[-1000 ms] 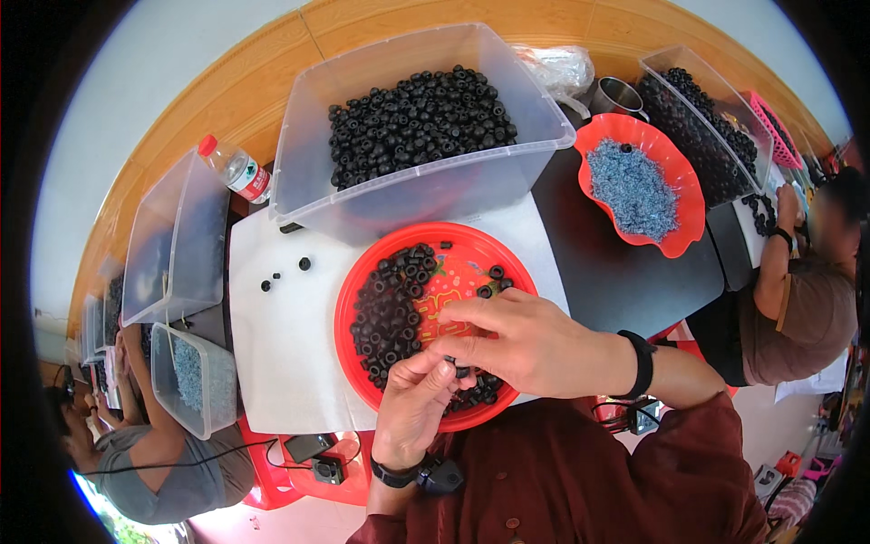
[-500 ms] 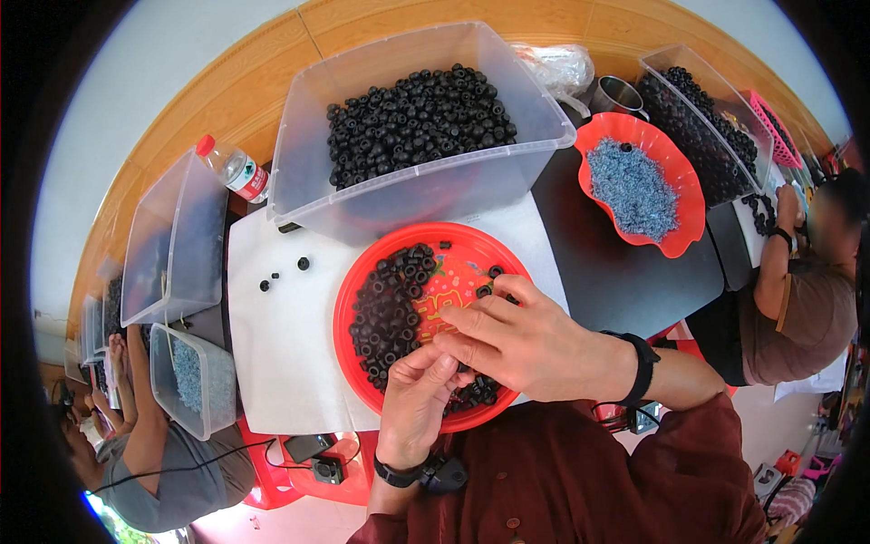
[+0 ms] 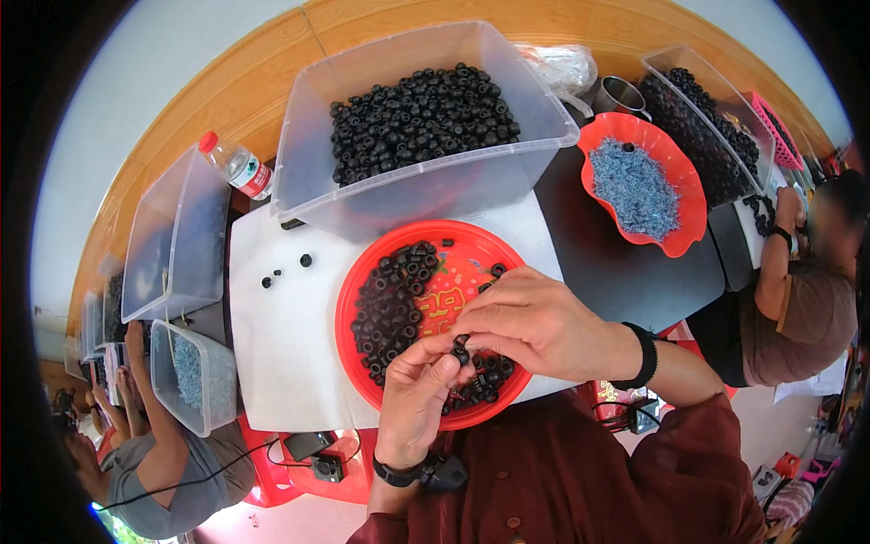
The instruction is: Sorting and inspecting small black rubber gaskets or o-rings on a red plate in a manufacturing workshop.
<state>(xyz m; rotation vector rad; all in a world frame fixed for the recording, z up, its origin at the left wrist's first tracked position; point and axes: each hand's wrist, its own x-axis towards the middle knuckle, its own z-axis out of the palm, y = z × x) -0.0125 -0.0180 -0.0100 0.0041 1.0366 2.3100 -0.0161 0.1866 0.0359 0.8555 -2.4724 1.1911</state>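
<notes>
Pinches a small, rounded black plastic piece (image 3: 460, 354) in the left hand (image 3: 415, 394), above a round red plastic tray (image 3: 435, 229) holding loose black pieces (image 3: 385, 313); touches the pinched piece's top with the right hand (image 3: 544, 331), cannot tell whether gripping.

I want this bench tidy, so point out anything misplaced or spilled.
Three loose black pieces lie on the white sheet, apart from the many in the red tray. A lone black piece also sits on the blue bits in the scalloped red bowl. No damage stands out.
</notes>
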